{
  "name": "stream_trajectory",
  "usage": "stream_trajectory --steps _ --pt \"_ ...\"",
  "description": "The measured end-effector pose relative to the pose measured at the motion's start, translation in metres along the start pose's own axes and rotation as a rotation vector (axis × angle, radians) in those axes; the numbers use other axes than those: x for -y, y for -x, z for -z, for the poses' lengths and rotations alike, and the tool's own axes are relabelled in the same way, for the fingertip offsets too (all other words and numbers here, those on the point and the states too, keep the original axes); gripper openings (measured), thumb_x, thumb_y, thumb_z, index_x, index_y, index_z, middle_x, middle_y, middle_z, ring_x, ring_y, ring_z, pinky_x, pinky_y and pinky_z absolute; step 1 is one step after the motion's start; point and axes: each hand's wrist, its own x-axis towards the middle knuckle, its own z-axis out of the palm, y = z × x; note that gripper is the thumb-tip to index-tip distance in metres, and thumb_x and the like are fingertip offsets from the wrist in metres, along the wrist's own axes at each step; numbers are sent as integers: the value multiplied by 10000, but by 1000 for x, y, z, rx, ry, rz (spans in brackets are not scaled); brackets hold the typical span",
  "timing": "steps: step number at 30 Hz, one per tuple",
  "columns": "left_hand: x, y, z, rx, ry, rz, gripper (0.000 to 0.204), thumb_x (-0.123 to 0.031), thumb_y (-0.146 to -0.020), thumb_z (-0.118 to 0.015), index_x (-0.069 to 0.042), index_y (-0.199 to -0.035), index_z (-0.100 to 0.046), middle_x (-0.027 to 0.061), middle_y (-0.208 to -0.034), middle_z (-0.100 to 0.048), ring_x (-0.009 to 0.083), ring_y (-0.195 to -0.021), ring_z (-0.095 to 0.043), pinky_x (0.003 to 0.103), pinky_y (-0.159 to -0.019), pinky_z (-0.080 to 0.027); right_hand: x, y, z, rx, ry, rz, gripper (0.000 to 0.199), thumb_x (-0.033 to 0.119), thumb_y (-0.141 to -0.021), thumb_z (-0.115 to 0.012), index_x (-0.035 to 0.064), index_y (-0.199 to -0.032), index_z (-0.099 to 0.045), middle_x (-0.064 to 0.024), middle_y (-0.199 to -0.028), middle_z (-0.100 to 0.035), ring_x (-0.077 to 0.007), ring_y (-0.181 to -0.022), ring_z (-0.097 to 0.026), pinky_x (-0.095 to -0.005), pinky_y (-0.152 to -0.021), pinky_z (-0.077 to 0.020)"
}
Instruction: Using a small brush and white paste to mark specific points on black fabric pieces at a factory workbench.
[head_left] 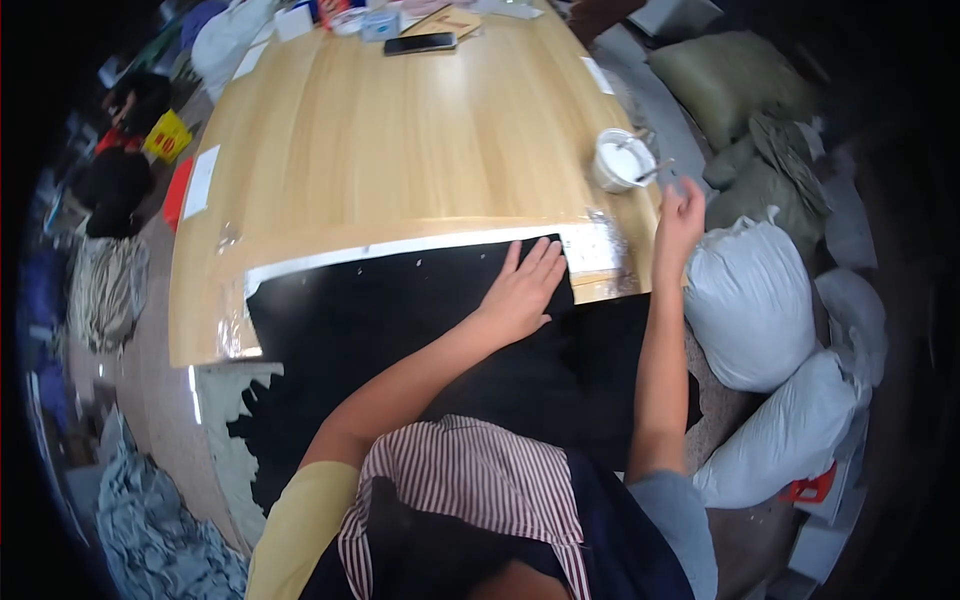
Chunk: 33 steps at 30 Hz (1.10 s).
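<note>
Pressing flat, the left hand (525, 290) is resting palm down on the black leather-like sheet (400, 320), close to its far right corner. Its fingers are lying straight and slightly spread, so it is bearing down on the sheet rather than pinching it. The sheet is lying across the near end of the wood-grain table (400, 140), its far edge running along a white strip (380, 248), while its ragged nearer part is hanging toward the person's body.

Out past the table's right edge, the right hand (682, 220) is hovering just beside a white plastic tub (612, 170) and the thin stick (657, 171) leaning out of it. Its fingers are curling inward; whether they are pinching anything, or touching the stick, I cannot tell.

As for progress, the laying-out is looking done along the far edge: the sheet is sitting flat there and nearly following the strip. A few small white specks (418, 263) are showing near that edge, though what they are is not clear. The rest of the visible surface is appearing plain black, and the tub is holding white contents, so the work is seeming to be at an early stage, with nothing marking it as finished. Black material (612, 345) is also lying to the right of the corner; whether it is a separate piece is not showing.
</note>
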Motion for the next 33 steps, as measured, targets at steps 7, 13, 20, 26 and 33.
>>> stream_trajectory --steps 7,13,20,26,33 --pt "18 12 33 -343 629 131 390 4 -784 -654 -51 -1170 -652 159 -1320 -591 371 -1321 -475 427 -1099 -396 11 149 -36 360 234 340 314 113 -918 -609 55 -1225 -577 -85 -979 -657 -257 -947 -592 -377 -874 -427" --pt "53 120 96 -642 113 340 154 40 -750 -660 -48 -876 -672 99 -790 -624 288 -761 -602 394 -672 -492 8 148 -38 374 259 311 370 83 -850 -661 84 -1214 -593 -40 -1022 -661 -232 -995 -573 -369 -904 -393" --pt "82 120 88 -376 -55 338 353 68 -764 -588 -51 -1086 -671 103 -755 -528 286 -726 -547 399 -677 -471 11 153 -43 335 278 289 349 78 -842 -662 101 -1185 -605 -22 -1004 -659 -241 -994 -574 -379 -889 -394" --pt "87 115 87 -302 -98 349 385 49 -730 -591 -73 -1081 -690 85 -735 -540 277 -735 -562 404 -664 -462 13 150 -41 325 298 313 342 76 -831 -673 94 -1167 -617 -21 -996 -669 -211 -964 -588 -348 -875 -402" --pt "67 128 110 -669 383 521 250 24 -829 -682 -41 -1071 -675 87 -915 -683 190 -829 -659 269 -739 -482 15 150 -43 327 298 310 324 81 -834 -667 96 -1154 -617 -31 -994 -659 -247 -984 -580 -381 -883 -397"
